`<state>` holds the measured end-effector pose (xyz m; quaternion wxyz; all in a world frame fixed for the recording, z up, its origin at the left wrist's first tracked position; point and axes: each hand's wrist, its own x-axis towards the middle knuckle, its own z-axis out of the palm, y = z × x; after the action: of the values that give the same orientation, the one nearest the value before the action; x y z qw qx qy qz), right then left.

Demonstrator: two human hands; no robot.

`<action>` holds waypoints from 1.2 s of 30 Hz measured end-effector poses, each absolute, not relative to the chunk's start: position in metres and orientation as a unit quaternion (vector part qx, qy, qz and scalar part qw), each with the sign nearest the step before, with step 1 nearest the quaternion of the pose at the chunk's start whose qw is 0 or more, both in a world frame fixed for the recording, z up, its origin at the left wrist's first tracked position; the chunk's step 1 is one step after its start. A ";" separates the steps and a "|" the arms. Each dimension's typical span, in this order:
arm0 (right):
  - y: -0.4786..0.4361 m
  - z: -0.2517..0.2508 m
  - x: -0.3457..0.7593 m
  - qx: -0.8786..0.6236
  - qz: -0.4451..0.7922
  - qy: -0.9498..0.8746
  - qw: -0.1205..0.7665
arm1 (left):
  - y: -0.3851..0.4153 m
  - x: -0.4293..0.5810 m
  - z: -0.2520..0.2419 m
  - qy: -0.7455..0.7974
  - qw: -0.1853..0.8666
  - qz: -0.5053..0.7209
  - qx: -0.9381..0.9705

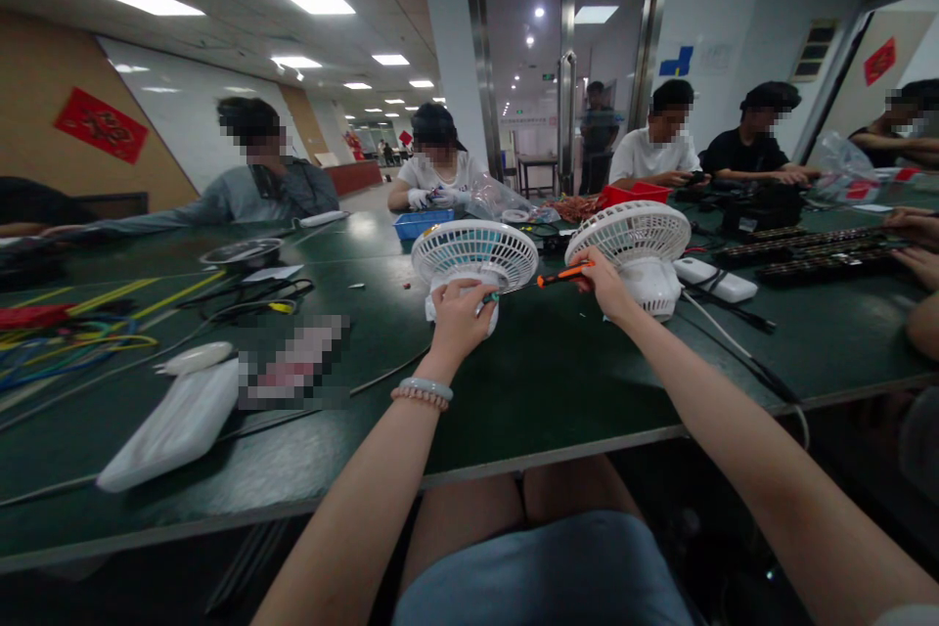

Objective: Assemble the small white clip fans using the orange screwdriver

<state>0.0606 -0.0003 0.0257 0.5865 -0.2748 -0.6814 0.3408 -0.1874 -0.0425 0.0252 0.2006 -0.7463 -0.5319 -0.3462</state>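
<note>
Two white desk fans stand upright on the green table in front of me. My left hand (462,308) is closed at the back of the left fan (475,254), fingers curled on its housing. A small teal piece (490,297) shows by the thumb; whether it is pinched or part of the fan is unclear. In my right hand (607,286) is an orange-and-black screwdriver (563,275), its handle pointing left toward the left fan. The right fan (635,235) stands just behind that hand, and its base is partly covered by it.
At left lie a white wrapped package (176,425), cables (95,328) and a round metal-rimmed part (242,254). A blue bin (424,224) and a red bin (635,195) stand farther back. A white power adapter (715,281) with cords sits right. Several people sit around the table.
</note>
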 end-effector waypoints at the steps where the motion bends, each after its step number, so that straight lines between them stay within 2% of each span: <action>1: -0.002 0.026 0.060 -0.272 0.347 -0.679 0.587 | -0.043 -0.187 0.025 -0.532 0.200 -0.346 -0.746; 7: -0.004 0.025 0.060 -0.286 0.360 -0.671 0.582 | -0.042 -0.188 0.025 -0.532 0.198 -0.349 -0.746; 19: -0.006 0.030 0.064 -0.358 0.211 -0.718 0.558 | -0.042 -0.188 0.024 -0.529 0.196 -0.349 -0.748; 28: 0.005 0.021 0.061 -0.282 0.368 -0.675 0.574 | -0.043 -0.188 0.025 -0.529 0.199 -0.347 -0.749; 36: 0.005 0.019 0.059 -0.274 0.367 -0.674 0.580 | -0.043 -0.188 0.025 -0.527 0.203 -0.347 -0.749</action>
<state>0.0589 0.0046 0.0191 0.5799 -0.2741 -0.6737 0.3671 -0.1879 -0.0430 0.0254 0.2033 -0.7486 -0.5272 -0.3469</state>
